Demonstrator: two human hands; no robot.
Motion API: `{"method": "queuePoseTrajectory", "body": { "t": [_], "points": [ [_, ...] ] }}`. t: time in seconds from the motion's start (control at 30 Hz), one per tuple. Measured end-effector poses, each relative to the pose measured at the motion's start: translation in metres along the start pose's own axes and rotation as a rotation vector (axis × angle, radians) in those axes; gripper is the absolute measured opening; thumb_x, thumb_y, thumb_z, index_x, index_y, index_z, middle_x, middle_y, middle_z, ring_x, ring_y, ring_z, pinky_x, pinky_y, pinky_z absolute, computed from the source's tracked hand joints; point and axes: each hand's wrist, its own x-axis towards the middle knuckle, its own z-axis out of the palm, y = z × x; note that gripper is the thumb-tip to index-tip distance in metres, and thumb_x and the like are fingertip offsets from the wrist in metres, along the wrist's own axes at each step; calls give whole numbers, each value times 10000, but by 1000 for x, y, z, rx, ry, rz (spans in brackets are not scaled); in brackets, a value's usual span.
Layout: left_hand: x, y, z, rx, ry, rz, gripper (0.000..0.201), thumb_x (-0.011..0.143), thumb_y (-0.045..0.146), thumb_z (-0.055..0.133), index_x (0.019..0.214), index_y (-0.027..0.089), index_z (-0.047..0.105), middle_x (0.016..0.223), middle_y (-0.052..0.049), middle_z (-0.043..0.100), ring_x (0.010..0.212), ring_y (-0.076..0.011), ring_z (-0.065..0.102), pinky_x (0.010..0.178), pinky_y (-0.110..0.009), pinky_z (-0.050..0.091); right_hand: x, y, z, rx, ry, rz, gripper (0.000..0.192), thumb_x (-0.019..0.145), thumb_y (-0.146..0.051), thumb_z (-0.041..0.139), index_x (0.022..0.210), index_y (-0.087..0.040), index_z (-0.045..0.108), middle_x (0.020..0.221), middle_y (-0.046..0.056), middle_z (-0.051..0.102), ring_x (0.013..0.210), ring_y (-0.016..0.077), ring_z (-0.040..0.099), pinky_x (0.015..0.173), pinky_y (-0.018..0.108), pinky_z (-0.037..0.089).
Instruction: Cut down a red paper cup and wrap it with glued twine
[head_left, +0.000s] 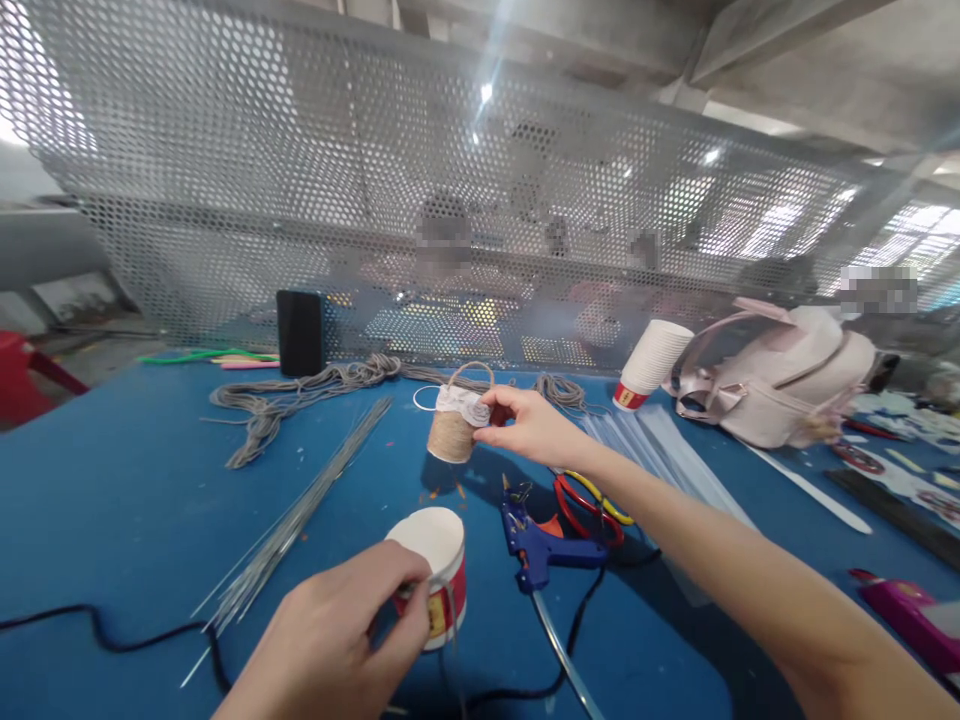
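Note:
My right hand (525, 425) pinches the side of a small twine-wrapped basket (451, 435) with a white lace band and a looped twine handle. It is held over the blue table, a thin white ring (424, 398) showing beside its lace. Nearer to me, my left hand (352, 620) is closed, thumb and forefinger together at the side of a white paper cup (439, 535) with a red and yellow print. A thin grey cord (453, 615) hangs from those fingertips in front of the cup. Part of the cup is hidden behind my fingers.
A blue glue gun (544, 548) lies right of the cup, by red-and-yellow-handled pliers (581, 505). Wire stems (300, 515), grey cord bundles (330, 380), a black phone (301, 333), stacked cups (654, 362), clear glue sticks (675, 460) and a pink backpack (787, 375) surround them. A perforated metal screen (315, 200) stands behind.

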Motion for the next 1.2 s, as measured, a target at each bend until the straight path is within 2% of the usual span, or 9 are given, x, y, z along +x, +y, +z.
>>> {"method": "queuePoseTrajectory", "body": {
  "t": [0.17,0.3,0.43,0.53,0.63,0.7,0.83,0.97,1.2],
  "points": [
    [0,0,-2,-52,18,-38,201,782,246,504,633,225,637,489,61,591,348,-78,405,360,-186,306,7,19,14,-189,-44,-106,187,725,-7,610,865,-130,633,850,37,588,773,146,544,731,291,443],
    [3,1,-6,-131,-43,-172,216,794,265,495,658,222,657,490,55,562,409,-92,435,409,-188,335,10,35,23,-197,-81,-114,275,693,31,557,898,-125,651,951,84,627,868,190,570,798,334,446],
    [8,3,-11,-237,-126,-324,233,806,335,501,717,211,677,469,52,535,423,-105,438,423,-205,332,8,41,20,-162,-76,-132,442,684,48,512,1046,-168,644,1112,73,639,990,196,573,893,359,426],
    [11,4,-14,-298,-150,-396,242,808,371,518,744,203,680,436,56,513,419,-109,430,416,-208,316,0,29,12,-147,9,-139,428,716,15,516,1088,-163,631,1133,75,646,922,179,592,823,334,452],
    [12,5,-14,-333,-148,-431,238,807,383,537,789,198,686,447,49,546,435,-115,465,429,-207,338,-18,3,8,-72,144,-72,273,771,-40,506,978,-145,650,1008,65,671,786,149,592,711,290,454],
    [12,5,-14,-345,-138,-437,230,805,377,542,792,197,684,449,47,557,438,-120,492,443,-212,360,-35,-17,11,-4,178,-81,190,811,-93,512,923,-163,648,916,37,673,702,127,573,650,263,440],
    [13,7,-14,-401,-123,-456,197,799,351,546,780,194,663,471,50,583,432,-115,529,463,-215,392,-70,-44,25,-94,142,-329,152,878,-124,497,923,-124,641,833,73,659,770,156,567,696,282,423],
    [14,12,-13,-420,-155,-475,201,801,355,544,761,192,654,473,52,592,436,-104,517,471,-208,397,-87,-52,41,-417,140,-573,165,915,-175,496,910,-163,660,797,52,652,712,159,486,647,303,327],
    [17,22,-12,-531,-230,-538,212,787,366,546,756,190,660,503,38,626,444,-115,545,486,-223,456,-90,-51,50,-489,208,-569,210,939,-182,497,801,-181,656,700,5,614,684,143,449,659,309,277]
  ]
}}
